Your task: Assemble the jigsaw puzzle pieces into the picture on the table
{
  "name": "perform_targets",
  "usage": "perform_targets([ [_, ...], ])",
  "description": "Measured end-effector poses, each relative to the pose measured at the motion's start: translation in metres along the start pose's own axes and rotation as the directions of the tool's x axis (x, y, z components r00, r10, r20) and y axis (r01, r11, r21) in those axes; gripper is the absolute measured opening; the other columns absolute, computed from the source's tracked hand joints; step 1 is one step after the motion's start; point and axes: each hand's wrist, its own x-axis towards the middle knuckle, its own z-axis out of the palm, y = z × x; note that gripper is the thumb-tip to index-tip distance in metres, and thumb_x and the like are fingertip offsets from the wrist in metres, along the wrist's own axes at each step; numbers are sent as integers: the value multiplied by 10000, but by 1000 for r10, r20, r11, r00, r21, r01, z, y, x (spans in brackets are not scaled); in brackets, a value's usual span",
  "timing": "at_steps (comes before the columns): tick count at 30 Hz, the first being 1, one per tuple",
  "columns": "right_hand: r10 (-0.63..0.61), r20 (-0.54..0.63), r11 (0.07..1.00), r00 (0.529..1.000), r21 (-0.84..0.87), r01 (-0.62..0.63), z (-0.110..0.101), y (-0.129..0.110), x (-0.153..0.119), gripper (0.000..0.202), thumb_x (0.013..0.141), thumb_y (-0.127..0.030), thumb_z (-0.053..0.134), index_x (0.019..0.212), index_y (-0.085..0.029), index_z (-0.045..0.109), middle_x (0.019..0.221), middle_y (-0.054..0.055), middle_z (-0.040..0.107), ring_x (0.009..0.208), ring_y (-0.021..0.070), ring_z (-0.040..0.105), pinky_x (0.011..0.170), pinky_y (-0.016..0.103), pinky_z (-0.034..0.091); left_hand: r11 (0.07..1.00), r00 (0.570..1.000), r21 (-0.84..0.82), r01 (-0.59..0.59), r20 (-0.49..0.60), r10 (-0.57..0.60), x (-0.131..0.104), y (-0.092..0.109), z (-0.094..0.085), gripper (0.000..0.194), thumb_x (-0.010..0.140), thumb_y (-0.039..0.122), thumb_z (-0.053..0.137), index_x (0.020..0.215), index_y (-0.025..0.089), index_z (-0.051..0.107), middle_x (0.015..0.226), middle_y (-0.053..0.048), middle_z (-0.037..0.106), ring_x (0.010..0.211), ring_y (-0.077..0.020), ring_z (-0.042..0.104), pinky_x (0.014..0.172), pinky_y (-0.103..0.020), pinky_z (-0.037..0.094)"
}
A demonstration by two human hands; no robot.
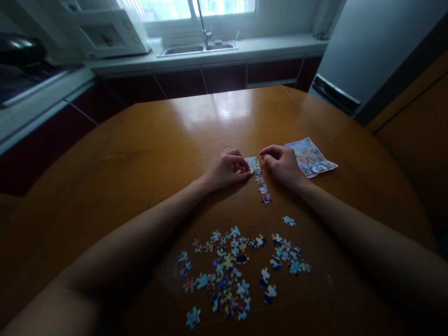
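Note:
A narrow joined strip of jigsaw puzzle [261, 179] lies on the wooden table in front of me. At its left edge, my left hand [229, 169] has its thumb and fingers curled round a small puzzle piece that touches the strip's side. My right hand [282, 163] rests just right of the strip's upper end, fingers bent and thumb near the index finger; whether anything is between them is too small to tell. A creased picture sheet [311, 157] lies beyond my right hand, partly behind it. Nearer to me is a spread of loose puzzle pieces [229, 275].
One loose piece [289, 220] lies apart, below the strip's right side. The round-edged wooden table [157, 135] reaches toward a counter with a sink [199, 49]. A white microwave [108, 35] stands at the back left, and a refrigerator [378, 51] at the right.

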Motion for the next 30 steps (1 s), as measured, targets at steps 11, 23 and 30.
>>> perform_targets([
  [11,-8,12,1000,1000,-5,9,-1,-2,-1,143,798,-192,615,804,-185,758,816,74,768,762,215,684,747,382,527,997,999,-54,49,-18,-50,0,5,0,132,810,323,806,894,221,801,896,-38,682,862,-179,613,799,-333,488],
  [23,-5,19,1000,1000,-12,5,1,-4,-2,184,791,-139,579,800,-190,756,819,64,771,765,207,689,741,369,532,999,997,-31,-9,-80,7,2,-2,4,209,866,127,609,902,216,795,874,-46,682,899,-190,601,868,-368,485],
  [30,-7,21,999,1000,-42,8,0,-5,-2,233,783,-112,544,769,-198,760,814,57,776,768,205,693,739,368,536,997,997,-22,-72,-1,72,1,-1,4,318,874,103,583,963,282,831,931,-44,667,946,-189,594,899,-375,483],
])
